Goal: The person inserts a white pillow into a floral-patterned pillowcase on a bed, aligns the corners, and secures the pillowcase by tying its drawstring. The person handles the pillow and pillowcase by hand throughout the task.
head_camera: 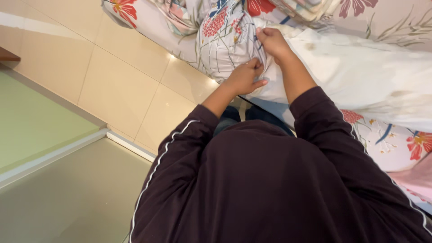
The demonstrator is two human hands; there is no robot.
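A white pillow (pixel 360 76) with faint stains lies across the bed, one end inside a floral pillowcase (pixel 225 40) printed with red flowers and blue stems. My left hand (pixel 245 77) pinches the lower edge of the pillowcase opening against the pillow. At the upper edge of that opening, my right hand (pixel 272 41) grips the fabric. Both arms wear dark maroon sleeves with white piping.
A floral bedsheet (pixel 391 144) covers the bed on the right, and more floral bedding (pixel 382 18) is bunched at the top. Glossy beige floor tiles (pixel 117 76) lie to the left. A pale green wall (pixel 31 121) with a white ledge borders them.
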